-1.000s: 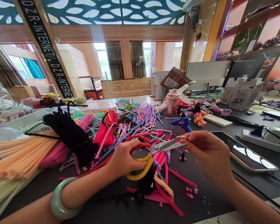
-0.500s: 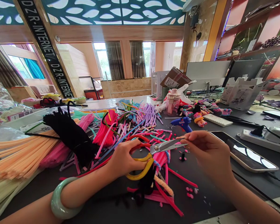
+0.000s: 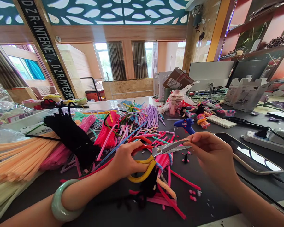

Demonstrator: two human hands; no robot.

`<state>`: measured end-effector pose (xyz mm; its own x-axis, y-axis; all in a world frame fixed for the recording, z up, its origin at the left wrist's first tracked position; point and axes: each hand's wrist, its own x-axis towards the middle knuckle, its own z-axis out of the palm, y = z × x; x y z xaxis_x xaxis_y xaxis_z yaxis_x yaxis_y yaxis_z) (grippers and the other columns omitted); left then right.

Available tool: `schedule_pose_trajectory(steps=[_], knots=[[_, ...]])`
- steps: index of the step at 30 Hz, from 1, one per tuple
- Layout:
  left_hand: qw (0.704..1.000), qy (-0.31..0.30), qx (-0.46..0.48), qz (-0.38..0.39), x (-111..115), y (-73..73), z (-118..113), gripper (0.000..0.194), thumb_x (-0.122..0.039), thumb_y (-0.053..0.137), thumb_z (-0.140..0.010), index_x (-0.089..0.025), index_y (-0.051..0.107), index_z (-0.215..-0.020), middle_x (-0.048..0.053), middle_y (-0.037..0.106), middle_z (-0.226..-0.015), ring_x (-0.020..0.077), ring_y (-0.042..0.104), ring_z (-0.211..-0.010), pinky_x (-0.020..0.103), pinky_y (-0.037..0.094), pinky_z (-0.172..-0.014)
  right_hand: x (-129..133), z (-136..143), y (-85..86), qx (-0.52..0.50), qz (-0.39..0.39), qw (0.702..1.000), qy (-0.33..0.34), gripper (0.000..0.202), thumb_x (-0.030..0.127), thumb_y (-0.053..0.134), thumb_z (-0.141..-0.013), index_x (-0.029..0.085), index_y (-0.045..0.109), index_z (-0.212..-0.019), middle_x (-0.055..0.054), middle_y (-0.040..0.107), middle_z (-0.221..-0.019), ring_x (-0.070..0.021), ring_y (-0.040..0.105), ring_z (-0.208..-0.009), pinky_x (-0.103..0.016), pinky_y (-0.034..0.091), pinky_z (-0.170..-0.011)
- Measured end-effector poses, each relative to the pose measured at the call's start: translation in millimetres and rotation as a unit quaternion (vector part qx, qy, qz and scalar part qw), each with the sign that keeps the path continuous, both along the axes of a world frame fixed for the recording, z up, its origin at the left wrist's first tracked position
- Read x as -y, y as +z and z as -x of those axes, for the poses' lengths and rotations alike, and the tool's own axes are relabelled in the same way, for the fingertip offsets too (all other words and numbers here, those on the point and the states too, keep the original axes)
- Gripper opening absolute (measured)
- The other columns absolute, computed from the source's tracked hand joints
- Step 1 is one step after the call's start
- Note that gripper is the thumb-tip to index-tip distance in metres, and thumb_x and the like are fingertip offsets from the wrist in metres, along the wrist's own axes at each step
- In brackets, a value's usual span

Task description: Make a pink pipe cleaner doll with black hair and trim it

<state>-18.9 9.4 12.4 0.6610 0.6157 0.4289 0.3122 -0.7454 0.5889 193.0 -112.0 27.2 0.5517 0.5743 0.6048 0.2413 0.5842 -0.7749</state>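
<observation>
My left hand [image 3: 127, 159] is closed around the yellow and red handles of a pair of scissors [image 3: 167, 148], whose blades point right and stand slightly apart. At the tip of the upper blade, the thumb and fingers of my right hand [image 3: 209, 151] are pinched together; the blade end appears to lie between them, and anything smaller there is hidden. Under the scissors lies a small heap of pink, black and peach pipe cleaners [image 3: 164, 186]. A blue glue gun [image 3: 185, 125] rests just beyond my right fingertips.
Bundles of black [image 3: 73, 135], peach [image 3: 21, 157] and hot-pink pipe cleaners [image 3: 108, 127] lie to the left. A phone [image 3: 248, 154] and a power strip [image 3: 269, 143] are at right. Behind stand a pink jar [image 3: 175, 104], fuzzy dolls [image 3: 202, 118] and a monitor [image 3: 210, 72].
My right fingertips have shifted slightly to the right along the blade toward its tip. My left hand and the scissors have stayed almost still.
</observation>
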Motion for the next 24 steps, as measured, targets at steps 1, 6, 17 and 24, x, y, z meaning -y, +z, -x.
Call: schedule_pose_trajectory(steps=[1,6,17,24], knots=[[1.0,0.001,-0.001,-0.001,-0.1,0.0,0.1,0.029,-0.036,0.076,-0.061,-0.015,0.065,-0.078,-0.007,0.037,-0.062,0.01,0.028,-0.059,0.023,0.024,-0.051,0.1,-0.1,-0.1,-0.003,0.001,1.0,0.003,0.026,0.035,0.089,-0.057,0.026,0.066,-0.062,0.002,0.068,-0.062,-0.0109,0.066,-0.057,-0.017,0.054,-0.052],[1.0,0.004,0.001,0.002,0.2,1.0,-0.3,0.03,-0.037,0.075,-0.06,-0.015,0.064,-0.077,-0.007,0.039,-0.062,0.0099,0.029,-0.059,0.022,0.025,-0.051,-0.2,-0.6,0.4,-0.015,0.003,1.0,0.017,0.026,0.035,0.09,-0.056,0.025,0.066,-0.062,0.002,0.069,-0.063,-0.0096,0.066,-0.058,-0.015,0.053,-0.052],[1.0,-0.011,0.005,0.023,0.4,6.4,-1.8,0.027,-0.036,0.073,-0.06,-0.017,0.06,-0.071,-0.007,0.038,-0.062,0.0094,0.028,-0.059,0.022,0.025,-0.05,-0.7,-0.6,-2.3,-0.014,0.006,0.999,0.039,0.028,0.036,0.09,-0.056,0.024,0.066,-0.064,0.001,0.071,-0.065,-0.0132,0.068,-0.057,-0.019,0.054,-0.049],[1.0,-0.011,0.023,0.011,-0.9,4.9,-0.8,0.027,-0.034,0.074,-0.06,-0.016,0.062,-0.076,-0.009,0.033,-0.06,0.0086,0.026,-0.057,0.022,0.023,-0.051,1.8,1.3,-0.7,0.009,-0.032,0.999,0.023,0.017,0.031,0.085,-0.066,0.027,0.069,-0.067,0.001,0.075,-0.07,-0.0132,0.071,-0.063,-0.018,0.055,-0.053]])
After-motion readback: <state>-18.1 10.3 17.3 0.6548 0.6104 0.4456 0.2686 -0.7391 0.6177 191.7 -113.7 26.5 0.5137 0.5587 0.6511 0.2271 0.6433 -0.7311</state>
